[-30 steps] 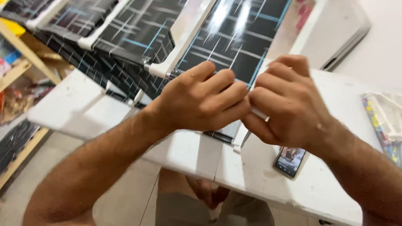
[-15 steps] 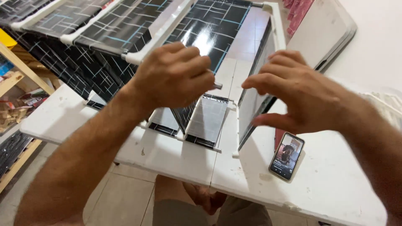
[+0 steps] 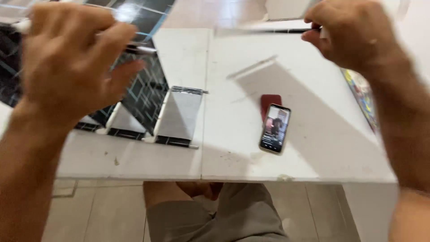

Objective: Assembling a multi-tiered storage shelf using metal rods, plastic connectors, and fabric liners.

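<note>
My left hand [image 3: 67, 67] is raised at the upper left, blurred, its fingers curled on the thin top edge of a dark tiled panel [image 3: 143, 94] that leans over the white table [image 3: 313, 152]. A smaller dark panel [image 3: 179, 117] with a glossy face rests beside it on the table. My right hand [image 3: 354, 38] is up at the top right, pinching the end of a thin white-framed panel [image 3: 268, 30] seen edge-on and held above the table. Its shadow falls across the tabletop.
A phone [image 3: 274, 128] with a lit screen lies on the table, its top end overlapping a dark red flat thing [image 3: 270, 101]. A colourful printed item [image 3: 363, 101] sits at the table's right edge. My knees and a tiled floor [image 3: 103, 215] show below the table's near edge.
My hands have moved apart. The right hand has lifted the white-framed panel up and to the right, off the table. The view has tipped down, so the phone now sits near the middle.
</note>
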